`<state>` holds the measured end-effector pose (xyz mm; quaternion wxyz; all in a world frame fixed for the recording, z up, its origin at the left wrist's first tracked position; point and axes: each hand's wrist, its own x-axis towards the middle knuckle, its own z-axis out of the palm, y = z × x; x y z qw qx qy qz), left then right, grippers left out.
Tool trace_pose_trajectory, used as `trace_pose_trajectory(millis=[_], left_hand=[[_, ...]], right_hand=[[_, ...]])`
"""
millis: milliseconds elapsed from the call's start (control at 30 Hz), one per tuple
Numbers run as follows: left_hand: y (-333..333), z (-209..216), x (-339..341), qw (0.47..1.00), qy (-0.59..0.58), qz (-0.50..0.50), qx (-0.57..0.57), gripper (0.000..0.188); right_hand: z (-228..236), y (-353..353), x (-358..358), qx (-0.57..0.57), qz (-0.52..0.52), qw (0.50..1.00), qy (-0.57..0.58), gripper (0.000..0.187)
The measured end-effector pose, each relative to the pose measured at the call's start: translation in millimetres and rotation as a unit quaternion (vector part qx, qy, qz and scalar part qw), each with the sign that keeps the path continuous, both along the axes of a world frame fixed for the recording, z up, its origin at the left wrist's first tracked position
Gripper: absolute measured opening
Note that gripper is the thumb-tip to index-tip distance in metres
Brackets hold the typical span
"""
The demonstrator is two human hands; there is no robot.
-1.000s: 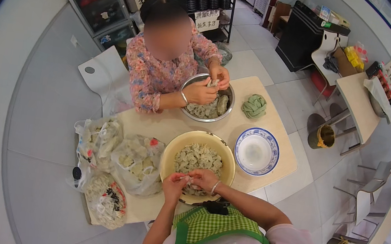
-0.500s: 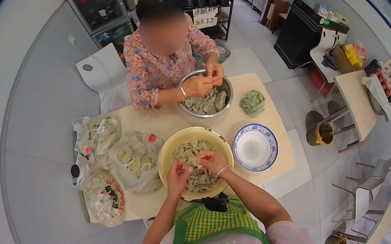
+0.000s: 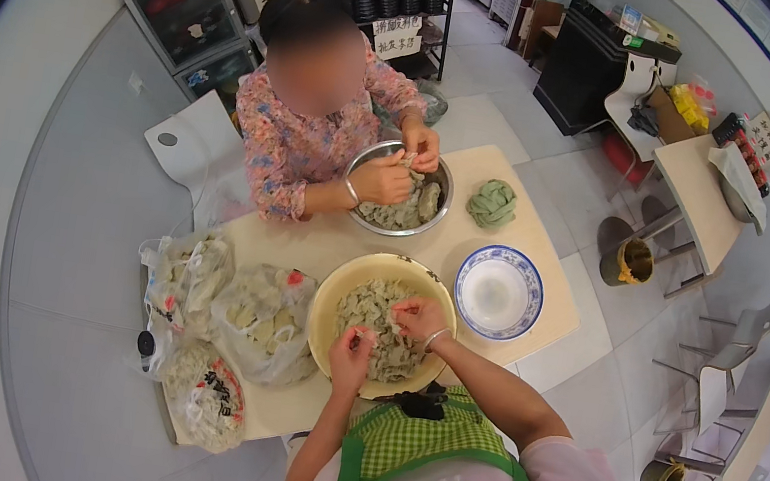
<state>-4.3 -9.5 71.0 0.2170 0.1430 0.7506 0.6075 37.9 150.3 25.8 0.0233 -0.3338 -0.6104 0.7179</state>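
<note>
Left hand (image 3: 350, 359) and right hand (image 3: 419, 319) each pinch a scrap (image 3: 391, 318) over the yellow basin (image 3: 326, 315), broken pieces (image 3: 374, 300) heaped within, bagged pieces (image 3: 265, 324) at left apparently remaining.

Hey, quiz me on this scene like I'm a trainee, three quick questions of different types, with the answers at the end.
1. True or false: the wearer's left hand and right hand are both over the yellow basin.
2. What sits on the table just to the right of that basin?
A) a plastic bag
B) a blue-and-white bowl
C) a cardboard box
3. Fill in the blank: across the table, the co-worker's hands are over a ____.

Key: 1. True. 2. B. 3. Metal bowl.
</note>
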Motion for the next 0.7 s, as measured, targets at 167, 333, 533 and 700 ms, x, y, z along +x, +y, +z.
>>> trace_pose_trajectory(millis=[167,333,533,700], left_hand=[[-6,-37,-28,0.946,0.264,-0.047,-0.184,0.026],[24,-42,-48,0.883,0.328,-0.162,-0.294,0.032],[19,-68,-49,0.931,0.26,-0.05,-0.25,0.02],[5,-61,-39,0.977,0.118,0.013,-0.177,0.027]], right_hand=[[17,-11,6,0.436,0.269,0.859,0.011,0.023],[-4,-51,18,0.529,0.388,0.745,-0.119,0.024],[-29,-16,13,0.438,0.173,0.88,-0.065,0.014],[-12,-6,1,0.164,0.037,0.985,-0.046,0.027]])
